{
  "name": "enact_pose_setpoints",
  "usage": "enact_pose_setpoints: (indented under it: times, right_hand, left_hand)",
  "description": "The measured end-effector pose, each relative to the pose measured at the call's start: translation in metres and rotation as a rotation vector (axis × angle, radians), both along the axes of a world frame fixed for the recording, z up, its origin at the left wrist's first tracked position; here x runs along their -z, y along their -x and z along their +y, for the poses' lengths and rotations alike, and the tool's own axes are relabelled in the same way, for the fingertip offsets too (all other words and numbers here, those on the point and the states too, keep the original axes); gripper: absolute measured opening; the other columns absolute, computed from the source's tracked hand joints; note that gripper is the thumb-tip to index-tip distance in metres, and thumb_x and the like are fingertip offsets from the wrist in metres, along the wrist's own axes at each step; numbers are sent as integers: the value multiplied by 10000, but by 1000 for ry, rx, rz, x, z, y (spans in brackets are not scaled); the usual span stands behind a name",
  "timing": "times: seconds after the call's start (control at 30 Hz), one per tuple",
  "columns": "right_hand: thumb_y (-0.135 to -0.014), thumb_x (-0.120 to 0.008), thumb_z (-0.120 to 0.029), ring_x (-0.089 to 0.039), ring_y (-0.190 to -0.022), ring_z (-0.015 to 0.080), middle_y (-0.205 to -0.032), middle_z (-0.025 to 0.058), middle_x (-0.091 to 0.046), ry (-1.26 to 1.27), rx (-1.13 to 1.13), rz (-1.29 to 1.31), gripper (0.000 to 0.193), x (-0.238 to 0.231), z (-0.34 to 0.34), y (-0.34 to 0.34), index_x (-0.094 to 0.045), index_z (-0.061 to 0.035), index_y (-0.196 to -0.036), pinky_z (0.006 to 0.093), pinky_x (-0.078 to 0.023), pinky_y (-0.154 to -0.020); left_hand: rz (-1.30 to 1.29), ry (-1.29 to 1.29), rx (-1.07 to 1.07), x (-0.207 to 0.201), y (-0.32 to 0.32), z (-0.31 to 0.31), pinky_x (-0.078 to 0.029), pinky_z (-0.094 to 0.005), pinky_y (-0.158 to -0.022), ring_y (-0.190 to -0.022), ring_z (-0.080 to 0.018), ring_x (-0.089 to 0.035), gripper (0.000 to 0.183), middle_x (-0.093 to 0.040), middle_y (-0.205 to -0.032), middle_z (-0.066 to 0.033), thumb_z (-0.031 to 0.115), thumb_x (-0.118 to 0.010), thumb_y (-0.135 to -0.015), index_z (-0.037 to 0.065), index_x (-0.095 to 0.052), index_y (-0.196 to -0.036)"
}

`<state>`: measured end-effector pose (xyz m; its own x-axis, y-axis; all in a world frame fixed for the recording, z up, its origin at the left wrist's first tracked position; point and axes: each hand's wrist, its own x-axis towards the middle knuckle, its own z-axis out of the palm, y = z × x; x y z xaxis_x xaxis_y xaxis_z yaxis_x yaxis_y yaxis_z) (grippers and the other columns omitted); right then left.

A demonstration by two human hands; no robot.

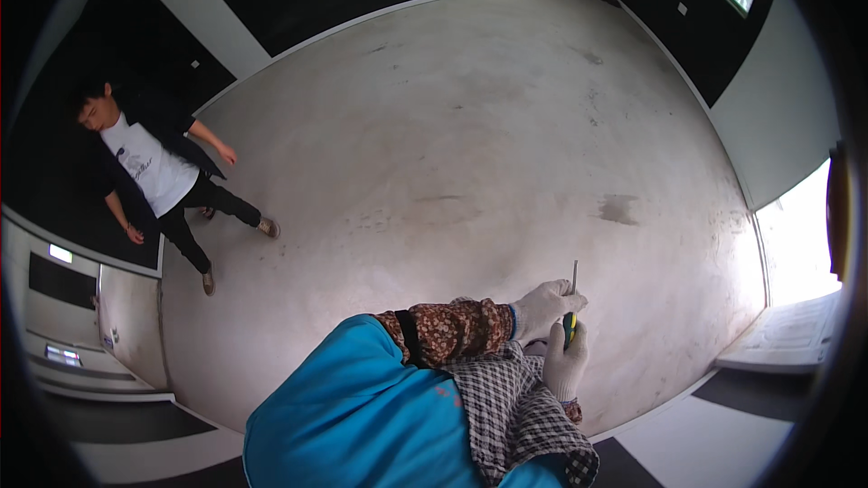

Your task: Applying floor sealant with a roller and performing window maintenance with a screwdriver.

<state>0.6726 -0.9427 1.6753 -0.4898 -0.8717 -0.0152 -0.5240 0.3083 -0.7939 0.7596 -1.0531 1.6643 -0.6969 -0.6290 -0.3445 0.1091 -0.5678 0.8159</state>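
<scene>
A screwdriver (570,329) with a yellow-green and dark handle points its thin metal shaft away from me, over the floor. My left hand (544,307), in a white knitted glove, is closed with its fingertips at the shaft. Just below it, my right hand (566,363), gloved the same way, is closed round the handle, its thumb side against it. The palm side of both hands is partly hidden. A brown floral sleeve (461,330) covers my left forearm, and a black-and-white checked cloth (506,393) lies beneath my wrists.
A person (154,158) in a dark jacket and white shirt stands at the left. Around the grey concrete floor (452,126) run black-and-white walls. A bright opening (800,230) is at the right, with a white panel (782,339) below it. My blue garment (362,407) fills the lower middle.
</scene>
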Motion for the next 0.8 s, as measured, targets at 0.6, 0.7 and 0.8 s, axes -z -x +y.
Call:
enact_pose_setpoints:
  times: [0.6,0.7,0.8]
  right_hand:
    - [-975,-514,-368,-389,-489,52,-617,-34,-464,-44,-385,-543,334,-66,-82,276,-512,-59,-851,237,-284,-440]
    - [-975,-506,-424,-357,-435,54,-575,-47,-428,-84,-411,-653,381,-79,-112,288,-500,-71,-833,252,-243,-400]
    - [-981,-503,-336,-362,-451,42,-569,-43,-417,-121,-341,-809,287,-90,-145,296,-500,-51,-1017,225,-262,-405]
  left_hand:
    - [155,-223,-158,-96,246,-64,-450,-367,-813,-767,-196,-514,498,-459,-644,-32,452,-428,-1026,116,-471,-661]
    - [198,-263,-148,-96,261,-91,-444,-364,-738,-711,-192,-499,507,-444,-631,-29,452,-410,-1030,122,-453,-647]
    - [233,-321,-161,-104,274,-122,-435,-361,-685,-668,-185,-476,511,-433,-620,-27,453,-407,-1030,130,-436,-636]
